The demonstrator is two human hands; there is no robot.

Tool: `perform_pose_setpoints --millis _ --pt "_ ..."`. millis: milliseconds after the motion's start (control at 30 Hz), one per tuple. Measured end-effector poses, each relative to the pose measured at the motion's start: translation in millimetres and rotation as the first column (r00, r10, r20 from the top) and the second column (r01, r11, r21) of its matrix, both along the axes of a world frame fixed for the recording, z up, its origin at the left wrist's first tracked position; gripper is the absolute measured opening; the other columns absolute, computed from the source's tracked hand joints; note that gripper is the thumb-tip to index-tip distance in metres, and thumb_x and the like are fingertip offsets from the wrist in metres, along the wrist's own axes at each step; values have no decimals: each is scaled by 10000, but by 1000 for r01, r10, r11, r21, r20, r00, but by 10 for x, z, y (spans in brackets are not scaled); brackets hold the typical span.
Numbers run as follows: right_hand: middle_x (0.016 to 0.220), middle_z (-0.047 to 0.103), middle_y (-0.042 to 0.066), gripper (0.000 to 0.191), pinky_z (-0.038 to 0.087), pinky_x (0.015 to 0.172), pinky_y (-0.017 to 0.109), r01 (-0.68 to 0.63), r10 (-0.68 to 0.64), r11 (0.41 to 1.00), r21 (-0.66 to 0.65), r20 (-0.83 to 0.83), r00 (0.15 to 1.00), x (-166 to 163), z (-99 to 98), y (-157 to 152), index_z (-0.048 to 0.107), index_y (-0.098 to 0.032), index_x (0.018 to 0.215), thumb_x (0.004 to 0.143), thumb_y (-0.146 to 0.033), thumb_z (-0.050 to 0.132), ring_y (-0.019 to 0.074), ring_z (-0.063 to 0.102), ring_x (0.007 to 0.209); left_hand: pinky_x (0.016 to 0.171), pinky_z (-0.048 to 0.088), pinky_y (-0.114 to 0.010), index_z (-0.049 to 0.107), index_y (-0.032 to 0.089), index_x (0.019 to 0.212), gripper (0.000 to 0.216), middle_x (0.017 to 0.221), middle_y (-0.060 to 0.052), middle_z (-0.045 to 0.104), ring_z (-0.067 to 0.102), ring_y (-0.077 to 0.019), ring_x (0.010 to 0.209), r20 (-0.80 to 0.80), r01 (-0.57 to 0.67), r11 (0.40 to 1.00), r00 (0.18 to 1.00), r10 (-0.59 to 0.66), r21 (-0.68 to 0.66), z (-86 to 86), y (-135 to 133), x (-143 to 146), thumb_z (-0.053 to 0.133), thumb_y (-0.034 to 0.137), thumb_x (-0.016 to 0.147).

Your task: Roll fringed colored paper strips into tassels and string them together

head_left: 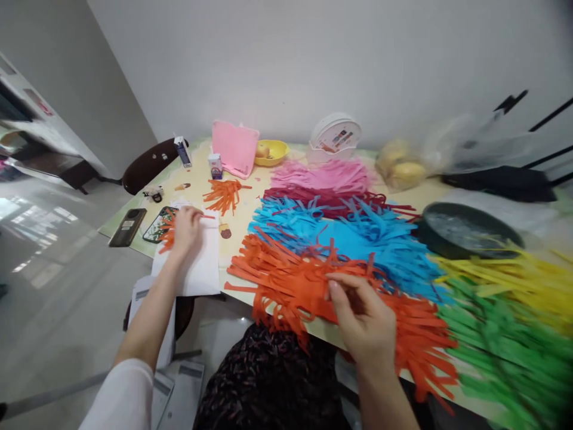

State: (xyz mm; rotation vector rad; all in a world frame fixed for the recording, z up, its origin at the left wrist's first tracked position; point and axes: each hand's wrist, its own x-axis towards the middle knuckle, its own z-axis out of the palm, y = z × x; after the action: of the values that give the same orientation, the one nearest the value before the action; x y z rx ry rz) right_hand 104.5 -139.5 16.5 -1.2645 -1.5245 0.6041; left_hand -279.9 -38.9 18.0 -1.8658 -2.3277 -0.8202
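Note:
My left hand point(188, 227) is closed on a small orange paper tassel point(167, 233), over white sheets of paper point(201, 263) at the table's left. The tassel's strips fan out to the left and a thin twisted end pokes out to the right. My right hand point(367, 316) is closed, thumb and forefinger pinching at the orange fringed paper point(286, 278) spread along the near edge. Another orange tassel point(224, 194) lies farther back. Beyond the orange paper are blue point(322, 227), dark red point(304, 200) and pink point(322, 176) fringed papers.
Green point(510, 346) and yellow point(528, 280) fringes lie at right, near a dark round bowl point(470, 230). Two phones point(128, 228) are at left. Toward the wall stand a pink tablet case point(235, 148), small cartons point(215, 166), a yellow dish point(280, 152) and bagged fruit point(405, 170).

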Motion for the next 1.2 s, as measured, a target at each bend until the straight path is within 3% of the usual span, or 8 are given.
perform_pose_setpoints --millis 167,333,467,567,933,1000,1133,1200 --pt "845 745 82 279 517 680 337 129 -157 986 110 303 940 597 -44 413 717 -208 920 932 -429 546 213 672 720 981 428 -434 735 175 896 197 1000 -103 697 587 -263 1007 -17 162 972 986 -168 -169 -258 32 341 545 223 877" --pt "936 757 117 279 517 834 402 -19 -69 992 129 641 765 1099 -153 985 731 -183 915 944 -327 494 261 675 889 1079 333 -541 705 193 1047 220 1231 -135 642 494 -331 1220 -100 278 960 955 -278 -7 89 122 786 555 280 911" --pt "1012 762 139 241 501 886 385 -173 197 978 -116 781 593 1048 -206 1264 743 -147 1023 916 -227 542 266 661 961 985 461 -375 685 194 1075 241 1099 -93 707 621 -224 1074 -33 721 693 693 -720 18 242 280 1817 473 224 966" --pt "1079 763 90 313 506 878 317 -221 257 963 -155 775 577 995 -215 1286 698 -172 1196 919 -232 566 217 676 962 1001 450 -361 657 151 1155 273 1187 -124 698 625 -221 1124 -108 797 550 542 -834 -251 149 237 2545 461 161 965" --pt "1166 723 139 336 469 953 332 -102 157 987 -121 822 547 1226 11 1420 689 -121 1179 990 -203 423 235 659 1079 927 471 -427 499 118 1402 437 1384 -200 563 575 -283 1174 -366 758 576 464 -806 -306 -257 -437 3412 393 198 986" --pt "1109 737 121 288 467 927 309 -163 224 973 -164 842 490 1096 22 1488 709 -134 1133 984 -225 479 225 660 1047 969 442 -475 544 126 1362 423 1428 -180 533 569 -297 1170 -460 844 485 346 -818 -229 -212 -555 3522 361 173 984" --pt "994 741 120 180 459 877 311 -250 319 938 -239 879 355 931 -23 1538 737 -143 1004 934 -234 597 237 656 983 835 473 -389 694 180 1003 265 1046 -97 706 636 -209 853 -365 967 11 -85 -927 -253 -4 -537 3461 436 229 968" --pt "990 730 132 145 453 864 313 -262 333 930 -258 892 305 915 -62 1529 734 -133 973 909 -210 628 244 648 981 776 481 -335 683 178 889 242 877 -80 705 637 -197 807 -219 958 78 16 -976 -277 94 -299 3323 468 267 957"
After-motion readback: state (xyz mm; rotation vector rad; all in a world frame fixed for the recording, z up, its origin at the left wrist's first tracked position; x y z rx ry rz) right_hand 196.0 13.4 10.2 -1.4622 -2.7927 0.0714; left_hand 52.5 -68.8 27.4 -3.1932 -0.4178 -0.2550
